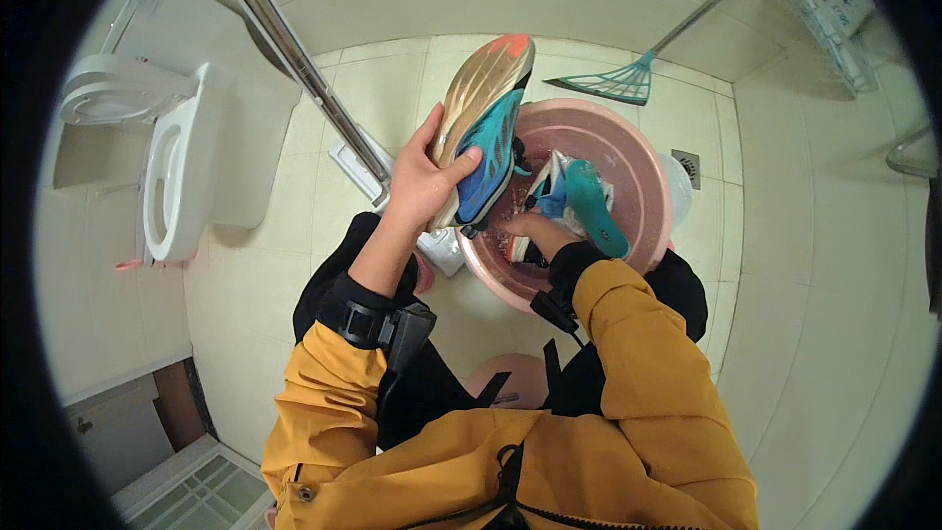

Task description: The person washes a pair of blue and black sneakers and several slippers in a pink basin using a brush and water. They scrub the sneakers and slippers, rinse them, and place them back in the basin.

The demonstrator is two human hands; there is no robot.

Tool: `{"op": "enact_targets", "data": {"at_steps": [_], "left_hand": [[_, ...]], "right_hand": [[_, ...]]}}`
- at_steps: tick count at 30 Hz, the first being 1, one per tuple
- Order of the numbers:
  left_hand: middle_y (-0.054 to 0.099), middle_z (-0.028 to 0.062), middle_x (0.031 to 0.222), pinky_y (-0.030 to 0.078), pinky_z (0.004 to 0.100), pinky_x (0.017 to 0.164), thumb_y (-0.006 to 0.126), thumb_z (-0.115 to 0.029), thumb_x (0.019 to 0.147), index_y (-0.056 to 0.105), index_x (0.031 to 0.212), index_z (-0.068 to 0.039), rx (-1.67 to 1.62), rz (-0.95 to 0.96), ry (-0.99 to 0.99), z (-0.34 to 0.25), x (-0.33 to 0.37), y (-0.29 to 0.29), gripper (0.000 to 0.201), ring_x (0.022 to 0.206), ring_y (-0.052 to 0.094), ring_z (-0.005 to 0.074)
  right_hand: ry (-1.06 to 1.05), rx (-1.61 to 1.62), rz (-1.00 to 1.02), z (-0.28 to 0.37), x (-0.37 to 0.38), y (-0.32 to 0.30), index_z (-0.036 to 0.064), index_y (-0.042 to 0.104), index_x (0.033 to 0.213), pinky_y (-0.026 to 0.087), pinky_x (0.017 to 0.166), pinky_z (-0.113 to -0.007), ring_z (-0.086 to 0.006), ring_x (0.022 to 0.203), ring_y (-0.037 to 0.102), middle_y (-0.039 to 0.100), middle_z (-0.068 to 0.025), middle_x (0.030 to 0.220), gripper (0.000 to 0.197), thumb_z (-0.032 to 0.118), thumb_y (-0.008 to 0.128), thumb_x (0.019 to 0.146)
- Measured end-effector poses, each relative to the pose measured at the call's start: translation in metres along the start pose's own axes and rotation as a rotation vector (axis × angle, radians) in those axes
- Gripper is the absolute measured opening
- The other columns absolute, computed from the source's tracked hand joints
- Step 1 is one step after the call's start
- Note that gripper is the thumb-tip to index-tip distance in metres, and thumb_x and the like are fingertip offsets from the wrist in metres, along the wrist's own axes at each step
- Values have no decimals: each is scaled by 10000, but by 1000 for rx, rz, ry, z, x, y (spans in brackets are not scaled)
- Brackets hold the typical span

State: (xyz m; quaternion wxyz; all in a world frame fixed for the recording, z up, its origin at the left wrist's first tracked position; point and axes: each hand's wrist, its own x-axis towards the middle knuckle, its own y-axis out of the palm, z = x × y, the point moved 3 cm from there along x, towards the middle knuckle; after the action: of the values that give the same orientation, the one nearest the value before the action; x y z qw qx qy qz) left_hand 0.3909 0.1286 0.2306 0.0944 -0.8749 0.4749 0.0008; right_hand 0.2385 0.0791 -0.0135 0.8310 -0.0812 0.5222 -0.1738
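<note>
A blue, black and teal sneaker, its gold sole with an orange toe tip turned up and left, is gripped in my left hand, thumb across its side. It is tilted over the left rim of a pink basin. My right hand reaches into the basin just below the sneaker's heel; its fingers are mostly hidden, so I cannot make out a grip. Inside the basin, a teal insole lies beside another blue and white shoe, which is partly covered. The basin seems to hold some water.
A mop with a metal pole stands left of the basin. Beyond the basin, a teal fan-shaped broom leans to the wall. A white toilet is at left, a floor drain at right. A pink stool is beneath me.
</note>
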Motion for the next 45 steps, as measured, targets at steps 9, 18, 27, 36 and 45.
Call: {"op": "enact_targets", "data": {"at_steps": [9, 18, 27, 36, 45], "left_hand": [[401, 206, 1255, 318, 280, 945, 708, -184, 690, 258, 1290, 58, 45, 19, -23, 1, 0, -4, 788, 1155, 405, 217], [424, 194, 1236, 331, 278, 935, 709, -181, 677, 275, 1287, 50, 54, 0, -1, 10, -2, -9, 784, 1135, 428, 210], [425, 194, 1232, 330, 277, 939, 709, -157, 677, 263, 1286, 62, 16, 32, -55, 5, 0, 8, 786, 1127, 432, 212], [431, 197, 1228, 325, 277, 941, 708, -159, 668, 274, 1281, 62, 24, 43, -66, 9, 8, 14, 784, 1126, 437, 218], [471, 195, 1191, 349, 287, 918, 704, -194, 647, 331, 1262, 40, 99, 20, 32, 11, 9, 12, 756, 1098, 470, 235]], "right_hand": [[4, -450, 47, -19, 29, -10, 19, 434, 1196, 324, 939, -320, -315, 1126, 416, 348, -216, 1286, 813, 608, 575, 652], [-395, -427, 0, -84, 128, 1, 84, 596, 1017, 414, 839, -363, -296, 990, 534, 553, -153, 1082, 441, 402, 534, 718], [67, -140, -115, -95, 90, -39, 4, 599, 878, 434, 576, -389, -266, 703, 568, 601, -138, 798, 261, 179, 606, 684], [-11, 53, -22, -64, 93, -25, -72, 494, 1028, 458, 594, -451, -331, 776, 557, 533, -197, 988, 450, 185, 672, 704], [-97, 894, -116, -42, 45, -33, 9, 537, 906, 412, 738, -444, -313, 822, 533, 556, -150, 908, 287, 208, 546, 699]]}}
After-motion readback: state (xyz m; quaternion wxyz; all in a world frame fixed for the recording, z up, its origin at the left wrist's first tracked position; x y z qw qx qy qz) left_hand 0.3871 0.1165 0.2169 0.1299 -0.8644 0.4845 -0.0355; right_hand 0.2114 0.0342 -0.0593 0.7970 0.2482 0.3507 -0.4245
